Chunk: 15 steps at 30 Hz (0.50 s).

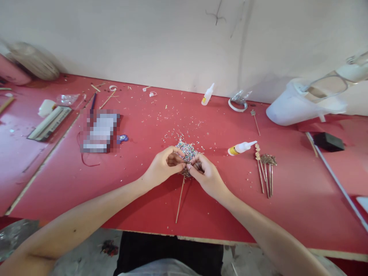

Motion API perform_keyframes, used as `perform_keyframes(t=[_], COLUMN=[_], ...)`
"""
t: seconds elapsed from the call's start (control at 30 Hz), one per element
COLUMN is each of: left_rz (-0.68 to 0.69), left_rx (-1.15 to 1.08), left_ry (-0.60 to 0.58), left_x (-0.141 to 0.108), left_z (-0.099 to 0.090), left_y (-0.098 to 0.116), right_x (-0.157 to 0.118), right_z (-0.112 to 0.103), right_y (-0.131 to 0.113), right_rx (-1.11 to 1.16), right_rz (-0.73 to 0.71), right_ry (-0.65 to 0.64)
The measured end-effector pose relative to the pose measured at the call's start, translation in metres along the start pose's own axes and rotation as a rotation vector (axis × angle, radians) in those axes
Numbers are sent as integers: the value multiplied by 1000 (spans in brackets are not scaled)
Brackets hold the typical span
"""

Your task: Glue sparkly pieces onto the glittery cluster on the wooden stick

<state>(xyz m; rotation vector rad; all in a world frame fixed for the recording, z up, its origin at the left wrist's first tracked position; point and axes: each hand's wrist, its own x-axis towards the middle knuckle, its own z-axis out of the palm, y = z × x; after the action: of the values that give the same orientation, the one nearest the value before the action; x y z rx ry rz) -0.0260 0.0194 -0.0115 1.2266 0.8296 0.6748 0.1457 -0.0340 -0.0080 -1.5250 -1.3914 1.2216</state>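
A pile of small multicoloured chips lies on the red table in front of me. Over its near edge, my left hand and my right hand come together, thumbs and fingers pinched at the flower-like head of a thin decorated stick. Its bare shaft points down toward me. The fingers partly hide the head, and any small chip between the fingertips is too small to make out. To the right lie a glue bottle and several finished-looking decorated sticks.
Farther back are a second glue bottle, a tape roll, a single decorated stick and a white bucket. At left lie a blurred-out phone-like object, a blue trinket and a knife packet. A black block sits right.
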Motion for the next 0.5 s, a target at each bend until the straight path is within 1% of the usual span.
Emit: perform_keyframes(t=[0.27,0.5], left_rz=[10,21], left_rx=[-9,-26], left_ry=[-1,6], left_x=[0,-1], left_z=[0,1], left_y=[0,8], right_x=[-1,0], right_z=[0,0], right_y=[1,4], right_rx=[10,10], right_rz=[-6,-11], right_ry=[11,27])
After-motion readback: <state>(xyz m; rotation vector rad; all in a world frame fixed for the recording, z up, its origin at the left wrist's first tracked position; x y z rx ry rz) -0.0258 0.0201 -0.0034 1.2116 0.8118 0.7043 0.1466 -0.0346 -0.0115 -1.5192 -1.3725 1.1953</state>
